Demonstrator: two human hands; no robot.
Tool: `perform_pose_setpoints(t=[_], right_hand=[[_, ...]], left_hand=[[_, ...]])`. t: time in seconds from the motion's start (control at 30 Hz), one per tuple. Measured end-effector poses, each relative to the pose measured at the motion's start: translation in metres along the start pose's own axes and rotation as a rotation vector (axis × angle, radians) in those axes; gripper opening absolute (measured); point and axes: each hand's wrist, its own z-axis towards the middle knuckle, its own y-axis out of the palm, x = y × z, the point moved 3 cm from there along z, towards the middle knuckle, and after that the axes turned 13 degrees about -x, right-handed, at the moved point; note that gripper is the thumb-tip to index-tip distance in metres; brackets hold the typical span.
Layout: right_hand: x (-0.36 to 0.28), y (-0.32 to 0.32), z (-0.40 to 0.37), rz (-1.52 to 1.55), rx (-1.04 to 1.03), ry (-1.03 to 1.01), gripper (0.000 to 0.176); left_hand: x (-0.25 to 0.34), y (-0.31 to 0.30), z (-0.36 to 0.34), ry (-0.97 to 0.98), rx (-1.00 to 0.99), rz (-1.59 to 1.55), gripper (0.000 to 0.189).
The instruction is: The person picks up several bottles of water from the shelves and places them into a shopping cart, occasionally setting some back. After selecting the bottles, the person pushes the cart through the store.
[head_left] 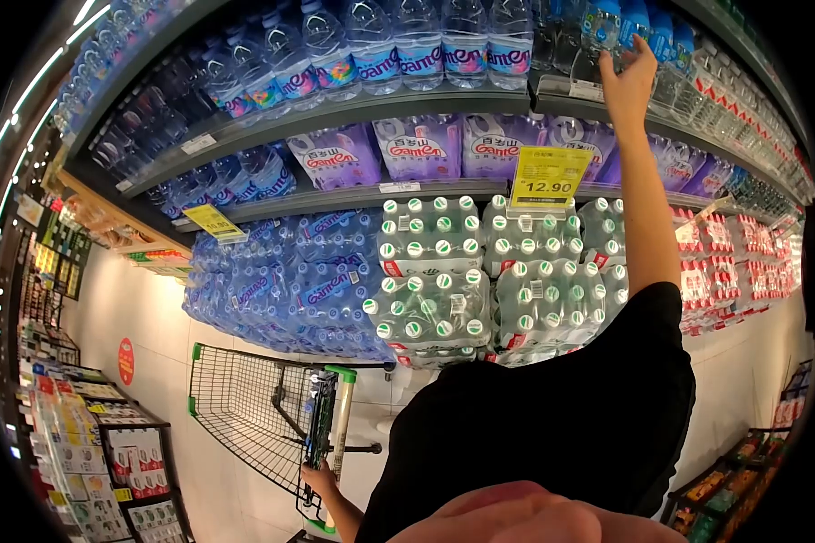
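My right hand (628, 81) is raised to the upper shelf, thumb and fingers curved around the lower part of a water bottle (632, 25) with a blue label. Another blue-labelled bottle (603, 20) stands just left of it. Low on the left, my left hand (319, 481) is closed on the shopping cart (235, 425), at its black frame beside the pale handle bar. The cart has a wire basket and green corner caps; its basket holds nothing that I can make out.
Large clear bottles (373, 50) line the upper shelf, above purple packs (417, 149). Blue shrink-wrapped packs (335, 290) and green-capped packs (430, 308) are stacked on the floor. A yellow price sign (550, 177) sticks out ahead. Display racks (136, 452) stand behind the cart.
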Motion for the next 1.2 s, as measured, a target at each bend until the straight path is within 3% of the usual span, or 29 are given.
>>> perform_pose_setpoints(t=[0.13, 0.23, 0.27, 0.33, 0.37, 0.47, 0.57, 0.67, 0.73, 0.83, 0.93, 1.2], right_hand=[[0.025, 0.018, 0.018, -0.281, -0.008, -0.026, 0.073], [0.015, 0.025, 0.027, -0.444, 0.043, -0.124, 0.068], [0.018, 0.03, 0.032, -0.473, 0.08, -0.172, 0.068], [0.02, 0.034, 0.047, -0.546, 0.101, -0.215, 0.07], [0.022, 0.038, 0.053, -0.558, 0.103, -0.228, 0.07], [0.041, 0.057, 0.065, -0.549, 0.081, -0.241, 0.069], [0.067, 0.078, 0.071, -0.517, 0.049, -0.226, 0.067], [0.093, 0.101, 0.077, -0.472, 0.013, -0.203, 0.066], [0.102, 0.11, 0.077, -0.441, -0.005, -0.192, 0.066], [0.109, 0.119, 0.074, -0.404, -0.032, -0.178, 0.065], [0.116, 0.123, 0.069, -0.35, -0.057, -0.16, 0.064], [0.101, 0.109, 0.048, -0.209, -0.076, -0.098, 0.062]], left_hand=[[0.017, 0.003, -0.029, -0.098, -0.009, -0.074, 0.064], [0.033, 0.003, -0.052, -0.14, 0.015, -0.084, 0.062], [0.035, 0.005, -0.061, -0.122, 0.097, -0.108, 0.06], [0.041, 0.001, -0.069, -0.104, 0.006, -0.151, 0.057], [0.038, 0.008, -0.071, -0.065, 0.057, -0.145, 0.056], [0.045, 0.013, -0.085, 0.068, 0.214, -0.218, 0.049], [0.058, 0.0, -0.106, -0.007, 0.286, -0.309, 0.044], [0.078, -0.024, -0.123, -0.09, 0.379, -0.342, 0.027], [0.083, -0.028, -0.127, -0.016, 0.483, -0.306, 0.02], [0.09, -0.037, -0.128, 0.041, 0.476, -0.269, 0.012], [0.09, -0.04, -0.123, -0.018, 0.485, -0.269, 0.01], [0.074, -0.021, -0.098, -0.16, 0.366, -0.311, 0.021]])
